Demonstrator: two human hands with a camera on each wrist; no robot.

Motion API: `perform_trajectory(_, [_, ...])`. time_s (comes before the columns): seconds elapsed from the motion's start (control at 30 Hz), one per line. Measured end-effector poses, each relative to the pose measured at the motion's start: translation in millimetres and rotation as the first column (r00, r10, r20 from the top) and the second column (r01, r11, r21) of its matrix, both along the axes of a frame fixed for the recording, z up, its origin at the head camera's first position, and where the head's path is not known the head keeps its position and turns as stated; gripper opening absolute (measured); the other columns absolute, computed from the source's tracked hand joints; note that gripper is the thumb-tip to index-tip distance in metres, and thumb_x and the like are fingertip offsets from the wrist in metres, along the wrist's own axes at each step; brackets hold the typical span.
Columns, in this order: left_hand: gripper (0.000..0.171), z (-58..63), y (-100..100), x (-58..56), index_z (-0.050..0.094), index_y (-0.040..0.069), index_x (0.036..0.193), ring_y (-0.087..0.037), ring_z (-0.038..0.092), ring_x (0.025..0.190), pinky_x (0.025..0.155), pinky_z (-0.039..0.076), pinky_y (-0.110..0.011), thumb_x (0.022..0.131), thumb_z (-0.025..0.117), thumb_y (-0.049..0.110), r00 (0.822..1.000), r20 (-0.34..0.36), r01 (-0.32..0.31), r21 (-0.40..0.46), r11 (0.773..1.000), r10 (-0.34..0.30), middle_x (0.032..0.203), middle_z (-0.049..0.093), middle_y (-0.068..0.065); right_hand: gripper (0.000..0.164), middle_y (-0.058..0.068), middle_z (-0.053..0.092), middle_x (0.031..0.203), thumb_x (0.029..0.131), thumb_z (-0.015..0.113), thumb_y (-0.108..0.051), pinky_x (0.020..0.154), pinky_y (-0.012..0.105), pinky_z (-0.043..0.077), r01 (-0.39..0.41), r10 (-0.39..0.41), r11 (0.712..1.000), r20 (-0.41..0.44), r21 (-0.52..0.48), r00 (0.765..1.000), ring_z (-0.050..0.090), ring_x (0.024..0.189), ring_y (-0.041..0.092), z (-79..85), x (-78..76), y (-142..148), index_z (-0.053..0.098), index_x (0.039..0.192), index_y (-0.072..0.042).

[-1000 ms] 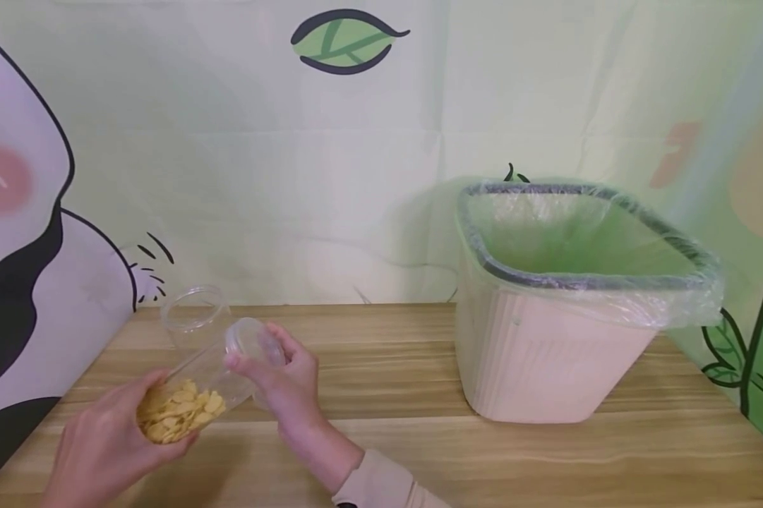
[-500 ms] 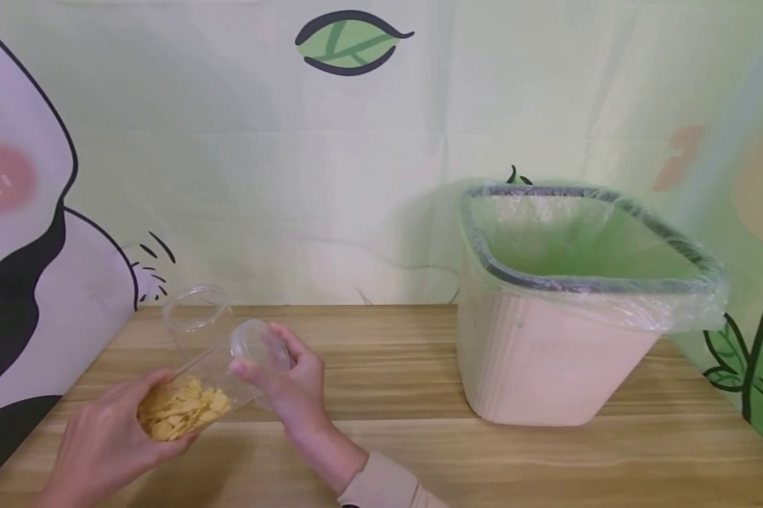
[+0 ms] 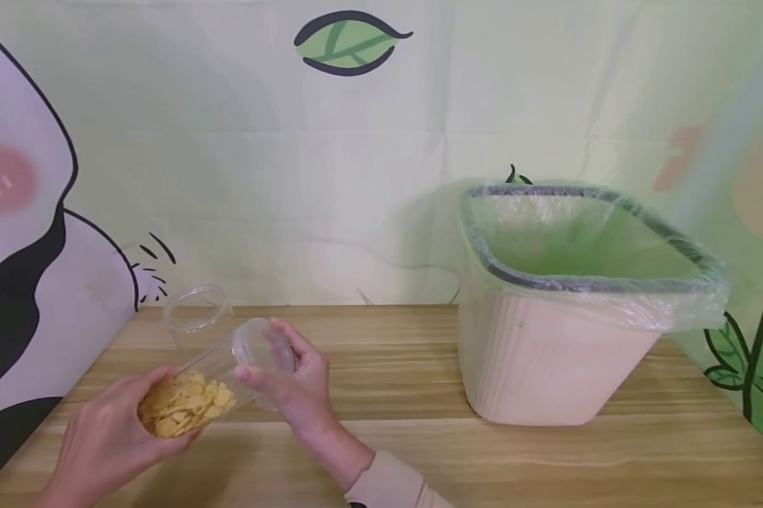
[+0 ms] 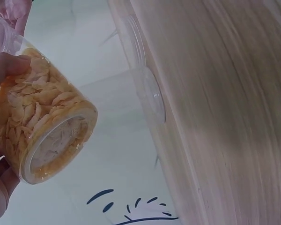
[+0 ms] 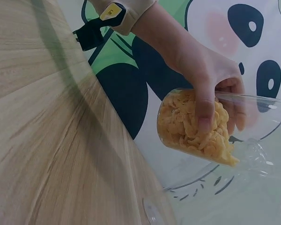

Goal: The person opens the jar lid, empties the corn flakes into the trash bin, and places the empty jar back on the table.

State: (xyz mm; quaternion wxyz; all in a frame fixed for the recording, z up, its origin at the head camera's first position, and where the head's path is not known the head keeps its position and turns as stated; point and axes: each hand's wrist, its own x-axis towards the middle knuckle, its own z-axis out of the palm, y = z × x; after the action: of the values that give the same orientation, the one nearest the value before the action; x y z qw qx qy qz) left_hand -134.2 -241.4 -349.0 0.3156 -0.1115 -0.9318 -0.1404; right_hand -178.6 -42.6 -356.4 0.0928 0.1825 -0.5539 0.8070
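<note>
A clear plastic jar point(image 3: 212, 381), part filled with yellow cornflakes point(image 3: 187, 406), is held tilted above the table, its capped end up and to the right. My left hand point(image 3: 117, 430) grips it round the bottom; in the right wrist view the left thumb lies across its side. My right hand point(image 3: 301, 384) holds the clear lid point(image 3: 254, 346) at the upper end, thumb in front and fingers behind. Behind the held jar stands a second clear jar point(image 3: 197, 328), uncovered at the top. Its base point(image 4: 154, 96) rests on the table in the left wrist view.
A pale bin point(image 3: 546, 360) lined with a clear bag stands at the right of the wooden table point(image 3: 381, 458). A clear round edge point(image 4: 136, 42) shows near the second jar. A printed cloth point(image 3: 356, 176) hangs behind.
My right hand and the lid have shifted slightly right. The jar lies a little flatter, and the cornflakes inside have slid a little toward the lid end.
</note>
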Motion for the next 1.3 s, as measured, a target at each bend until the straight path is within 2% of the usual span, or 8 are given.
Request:
perform_trajectory(0.2, [0.076,0.6,1.0,0.6,0.063,0.002,0.102,-0.026,0.057,0.067,0.047,0.037,-0.028,0.038,0.089,0.034,1.000,-0.020,0.009,0.003,1.000,-0.009,0.088,0.064,-0.020,0.081,0.000,0.057,0.121,0.060,0.080,-0.044,0.087,0.025,0.046,-0.006,0.009,0.999,-0.059,0.053,0.998,0.054,0.106,0.014,-0.4,0.2,4.1,0.052,0.126,-0.005])
perform_trajectory(0.33, [0.074,-3.0,0.5,1.3,0.064,0.003,0.101,-0.021,0.056,0.066,0.048,0.040,-0.026,0.037,0.090,0.030,0.998,-0.030,0.060,0.013,0.998,-0.059,0.086,0.065,-0.015,0.072,0.000,0.059,0.119,0.059,0.083,-0.019,0.087,0.025,0.046,-0.015,0.035,0.990,-0.136,0.143,0.990,0.054,0.105,0.011,3.7,2.7,9.0,0.054,0.124,-0.008])
perform_trajectory(0.47, [0.074,-9.6,1.8,5.5,0.063,0.007,0.098,-0.010,0.055,0.067,0.052,0.045,-0.025,0.035,0.091,0.032,0.992,0.001,0.123,0.064,0.990,-0.123,0.081,0.065,0.000,0.079,0.007,0.059,0.120,0.051,0.084,-0.004,0.085,0.022,0.047,0.061,0.101,0.936,-0.433,0.346,0.896,0.054,0.106,0.010,16.6,7.0,15.0,0.053,0.124,-0.005])
perform_trajectory(0.57, [0.076,-11.3,3.1,7.9,0.063,0.009,0.098,-0.008,0.055,0.068,0.052,0.046,-0.026,0.033,0.091,0.036,0.991,-0.006,0.134,0.090,0.987,-0.134,0.078,0.062,0.007,0.084,0.009,0.055,0.124,0.051,0.084,-0.003,0.084,0.022,0.048,0.048,0.194,0.909,-0.524,0.413,0.829,0.053,0.108,0.009,27.1,7.9,18.9,0.049,0.127,-0.002])
perform_trajectory(0.83, [0.086,-5.5,3.6,10.0,0.059,0.003,0.108,-0.021,0.054,0.073,0.052,0.042,-0.027,0.034,0.091,0.034,0.995,0.032,0.090,0.066,0.994,-0.092,0.092,0.062,-0.011,0.084,0.007,0.047,0.134,0.061,0.078,0.005,0.094,0.025,0.042,-0.193,0.312,0.908,-0.291,0.372,0.905,0.046,0.117,0.008,26.8,-1.5,27.8,0.041,0.135,-0.007])
perform_trajectory(0.97, [0.087,-0.5,5.0,11.3,0.057,0.000,0.112,-0.030,0.055,0.077,0.055,0.045,-0.040,0.038,0.089,0.033,0.999,0.046,0.023,0.018,1.000,-0.024,0.096,0.060,-0.018,0.087,0.004,0.043,0.138,0.067,0.080,-0.028,0.096,0.022,0.039,-0.246,0.292,0.929,-0.140,0.276,0.946,0.044,0.120,0.007,19.3,-6.4,28.1,0.036,0.138,-0.006])
perform_trajectory(1.1, [0.085,3.2,5.9,11.9,0.056,-0.001,0.112,-0.035,0.054,0.084,0.059,0.045,-0.051,0.041,0.087,0.031,1.000,0.011,-0.007,-0.013,1.000,0.007,0.100,0.059,-0.022,0.100,0.008,0.044,0.137,0.059,0.077,-0.053,0.092,0.024,0.043,-0.269,0.270,0.952,0.010,0.146,0.963,0.047,0.119,0.013,14.7,-6.2,25.0,0.038,0.137,-0.005])
perform_trajectory(1.3, [0.087,7.0,7.1,12.3,0.054,0.000,0.113,-0.038,0.053,0.087,0.059,0.044,-0.055,0.040,0.087,0.032,0.999,-0.020,-0.039,-0.042,0.998,0.038,0.101,0.057,-0.024,0.085,0.012,0.051,0.128,0.064,0.079,-0.040,0.089,0.034,0.047,-0.197,0.191,0.980,0.174,0.018,0.966,0.054,0.113,0.023,15.5,0.8,17.0,0.045,0.132,-0.004])
